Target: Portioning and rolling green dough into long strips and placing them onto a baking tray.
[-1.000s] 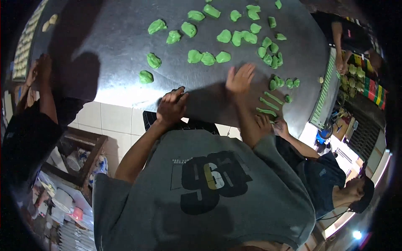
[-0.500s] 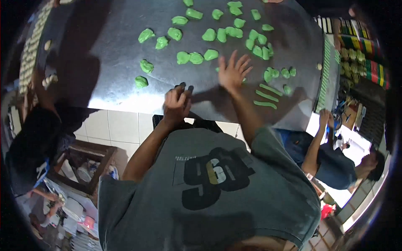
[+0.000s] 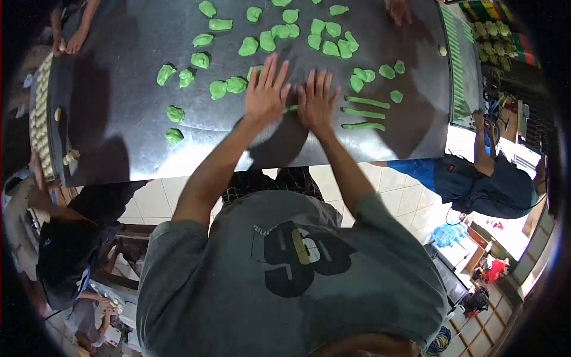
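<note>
My left hand (image 3: 266, 98) and my right hand (image 3: 317, 101) lie side by side, palms down, fingers stretched out. Both press on a green dough rope (image 3: 290, 109), of which only a short middle stretch shows between them; the palms hide the rest. Past my left fingers, a lump of green dough (image 3: 254, 71) is partly covered. Three thin green dough strips, one of them the middle strip (image 3: 364, 112), lie parallel to the right of my right hand. Several flattened green dough lumps, such as one farther lump (image 3: 248, 46), are scattered over the dark metal table (image 3: 119, 77).
A tray of green strips (image 3: 455, 71) stands at the table's right edge, and rows of pale dough pieces (image 3: 41, 113) at its left. Other people's hands reach over the far left corner and far right. A person in dark clothes (image 3: 488, 184) stands right, another (image 3: 65, 250) left.
My right hand has come down flat onto the dough beside the left. My left hand, bent near the front edge before, has moved farther in and spread out. The view has shifted.
</note>
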`<action>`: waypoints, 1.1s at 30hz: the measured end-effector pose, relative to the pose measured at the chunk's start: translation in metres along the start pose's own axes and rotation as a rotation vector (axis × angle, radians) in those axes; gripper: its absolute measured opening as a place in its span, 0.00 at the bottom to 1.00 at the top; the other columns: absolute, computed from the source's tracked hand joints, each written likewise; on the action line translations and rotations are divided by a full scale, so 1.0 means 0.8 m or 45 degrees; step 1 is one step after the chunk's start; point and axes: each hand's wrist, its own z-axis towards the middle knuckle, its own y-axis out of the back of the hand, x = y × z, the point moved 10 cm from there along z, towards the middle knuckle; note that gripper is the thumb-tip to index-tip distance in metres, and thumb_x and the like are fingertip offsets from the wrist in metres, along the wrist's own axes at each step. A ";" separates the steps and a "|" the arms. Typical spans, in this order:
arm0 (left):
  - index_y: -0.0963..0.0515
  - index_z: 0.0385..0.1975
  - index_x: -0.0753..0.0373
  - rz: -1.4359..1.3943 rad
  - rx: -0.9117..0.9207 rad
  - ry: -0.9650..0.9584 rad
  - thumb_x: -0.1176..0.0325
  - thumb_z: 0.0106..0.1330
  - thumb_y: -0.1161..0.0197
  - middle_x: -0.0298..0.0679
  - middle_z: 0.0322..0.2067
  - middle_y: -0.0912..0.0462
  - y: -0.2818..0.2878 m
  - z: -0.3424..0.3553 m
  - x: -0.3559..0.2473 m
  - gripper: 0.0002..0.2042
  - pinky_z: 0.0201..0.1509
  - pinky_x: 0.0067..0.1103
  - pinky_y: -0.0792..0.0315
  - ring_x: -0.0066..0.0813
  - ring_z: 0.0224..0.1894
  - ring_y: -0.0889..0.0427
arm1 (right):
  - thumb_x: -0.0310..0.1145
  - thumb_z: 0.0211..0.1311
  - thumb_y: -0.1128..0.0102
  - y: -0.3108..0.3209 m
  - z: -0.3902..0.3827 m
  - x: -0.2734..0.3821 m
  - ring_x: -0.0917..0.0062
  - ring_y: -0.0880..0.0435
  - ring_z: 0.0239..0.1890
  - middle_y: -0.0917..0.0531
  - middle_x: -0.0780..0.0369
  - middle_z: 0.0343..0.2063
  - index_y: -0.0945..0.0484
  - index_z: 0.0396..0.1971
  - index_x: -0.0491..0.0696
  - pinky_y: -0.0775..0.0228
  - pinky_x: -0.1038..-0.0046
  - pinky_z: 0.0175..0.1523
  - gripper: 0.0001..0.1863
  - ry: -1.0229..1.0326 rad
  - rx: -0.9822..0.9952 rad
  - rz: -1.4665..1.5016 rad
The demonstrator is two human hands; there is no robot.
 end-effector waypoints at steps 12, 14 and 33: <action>0.28 0.63 0.56 0.032 0.138 -0.138 0.53 0.66 0.39 0.45 0.70 0.40 0.032 -0.217 -0.017 0.27 0.68 0.42 0.40 0.49 0.65 0.36 | 0.37 0.66 0.39 0.046 -0.193 -0.031 0.54 0.39 0.71 0.37 0.52 0.70 0.33 0.67 0.51 0.48 0.55 0.72 0.30 0.255 0.200 0.466; 0.26 0.61 0.55 -0.042 0.206 0.003 0.56 0.64 0.37 0.44 0.68 0.37 0.044 -0.227 -0.006 0.25 0.66 0.42 0.40 0.48 0.62 0.34 | 0.33 0.62 0.36 0.056 -0.190 -0.055 0.57 0.34 0.67 0.33 0.54 0.67 0.28 0.64 0.52 0.41 0.57 0.68 0.28 0.077 0.093 0.624; 0.21 0.38 0.62 -0.738 0.279 -0.306 0.71 0.60 0.36 0.42 0.37 0.21 0.015 -0.131 -0.110 0.07 0.40 0.31 0.22 0.42 0.39 0.18 | 0.27 0.63 0.34 0.073 -0.224 -0.190 0.72 0.17 0.40 0.16 0.58 0.36 0.16 0.41 0.43 0.24 0.71 0.47 0.09 -0.577 -0.389 1.024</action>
